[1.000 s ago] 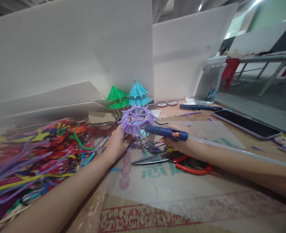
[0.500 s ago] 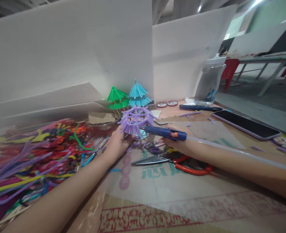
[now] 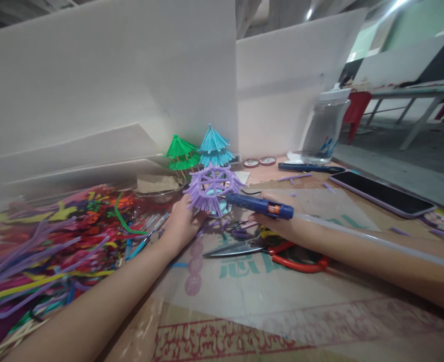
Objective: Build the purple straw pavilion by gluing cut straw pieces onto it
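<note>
My left hand [image 3: 184, 221] is closed at the lower left edge of a round purple pipe-cleaner roof [image 3: 195, 193], which has an open, spoked top and a fringe hanging around it. My right hand [image 3: 272, 216] grips a blue hot glue gun [image 3: 259, 205], its handle mostly hidden. A long translucent glue stick [image 3: 342, 226] runs out of the gun's rear over my right forearm. The nozzle points left, at the roof's right front side; whether it touches cannot be made out. Under my right wrist lie red-handled scissors [image 3: 300, 264]. Purple clippings [image 3: 240, 233] are scattered below the roof.
Green [image 3: 180, 148] and light-blue [image 3: 213, 146] tiered pipe-cleaner roofs stand behind. A heap of coloured pipe cleaners [image 3: 56, 241] fills the left. At right are a phone [image 3: 382, 193], a dark blue utility knife [image 3: 310, 167] and a clear bottle [image 3: 325, 128]. White boards [image 3: 131, 75] rise behind.
The glue gun has shifted slightly right and down, with my right hand. The purple roof has tilted or moved very slightly; my left hand stays nearly in place.
</note>
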Motion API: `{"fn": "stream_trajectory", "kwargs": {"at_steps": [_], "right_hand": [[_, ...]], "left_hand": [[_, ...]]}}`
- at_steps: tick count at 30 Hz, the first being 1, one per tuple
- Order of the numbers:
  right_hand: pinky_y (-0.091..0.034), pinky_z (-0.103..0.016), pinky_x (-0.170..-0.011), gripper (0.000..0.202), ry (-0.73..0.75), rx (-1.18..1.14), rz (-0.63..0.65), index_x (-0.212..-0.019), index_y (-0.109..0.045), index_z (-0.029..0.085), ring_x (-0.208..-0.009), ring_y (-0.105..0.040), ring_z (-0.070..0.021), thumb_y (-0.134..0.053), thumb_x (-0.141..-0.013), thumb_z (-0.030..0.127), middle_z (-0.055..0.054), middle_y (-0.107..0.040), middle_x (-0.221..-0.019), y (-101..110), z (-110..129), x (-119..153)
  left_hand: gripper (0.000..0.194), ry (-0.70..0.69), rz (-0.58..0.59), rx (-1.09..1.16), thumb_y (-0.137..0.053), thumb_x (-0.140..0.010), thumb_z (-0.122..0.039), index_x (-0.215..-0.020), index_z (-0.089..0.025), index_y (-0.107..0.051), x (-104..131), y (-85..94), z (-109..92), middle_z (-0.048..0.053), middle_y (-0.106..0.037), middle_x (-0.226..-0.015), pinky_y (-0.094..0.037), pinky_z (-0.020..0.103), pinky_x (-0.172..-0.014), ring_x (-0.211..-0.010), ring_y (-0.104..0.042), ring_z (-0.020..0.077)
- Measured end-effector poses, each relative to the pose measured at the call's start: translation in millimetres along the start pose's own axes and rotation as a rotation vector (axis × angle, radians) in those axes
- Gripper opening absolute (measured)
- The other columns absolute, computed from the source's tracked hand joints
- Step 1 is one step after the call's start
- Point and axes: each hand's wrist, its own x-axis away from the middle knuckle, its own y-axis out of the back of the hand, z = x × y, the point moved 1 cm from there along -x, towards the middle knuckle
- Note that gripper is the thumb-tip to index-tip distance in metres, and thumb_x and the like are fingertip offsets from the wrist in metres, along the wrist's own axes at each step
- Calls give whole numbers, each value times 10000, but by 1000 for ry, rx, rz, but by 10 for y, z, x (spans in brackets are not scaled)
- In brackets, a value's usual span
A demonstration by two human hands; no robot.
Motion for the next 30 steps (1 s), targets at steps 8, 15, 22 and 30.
{"fn": "stream_trajectory", "kwargs": {"at_steps": [8, 15, 22, 30], "right_hand": [[-375, -253, -549, 206, 7, 70, 17, -772, -590, 227, -624, -602, -168, -631, -811, 425, 5, -645, -682, -1, 19, -16], [-382, -259, -543, 237, 18, 52, 72, -762, -573, 225, -613, -569, -160, -656, -806, 442, 8, -634, -703, -45, -27, -17], [-543, -346, -674, 337, -11, -428, 14, -936, -578, 201, -760, -666, -213, -565, -873, 532, -62, -695, -839, 152, 80, -70], [-530, -370, -874, 372, -118, -403, -115, -906, -708, 169, -942, -690, -236, -589, -868, 520, -106, -743, -1005, 415, -270, -418]], "left_hand": [[422, 95, 4, 73, -614, -873, -371, -1261, -209, -584, 12, -29, 26, 108, -629, -1242, -501, 393, -962, -1138, -612, 283], [271, 253, 84, -21, -607, -859, -424, -986, -186, -629, 25, -74, 72, 56, -653, -836, -463, 302, -653, -790, -622, 221], [275, 306, 159, -92, -594, -868, -455, -866, -180, -578, 6, -26, -3, 57, -637, -821, -421, 291, -643, -739, -591, 200], [249, 284, 164, -98, -569, -901, -397, -985, -174, -638, -18, 21, -119, 105, -687, -959, -461, 357, -771, -928, -635, 276]]}}
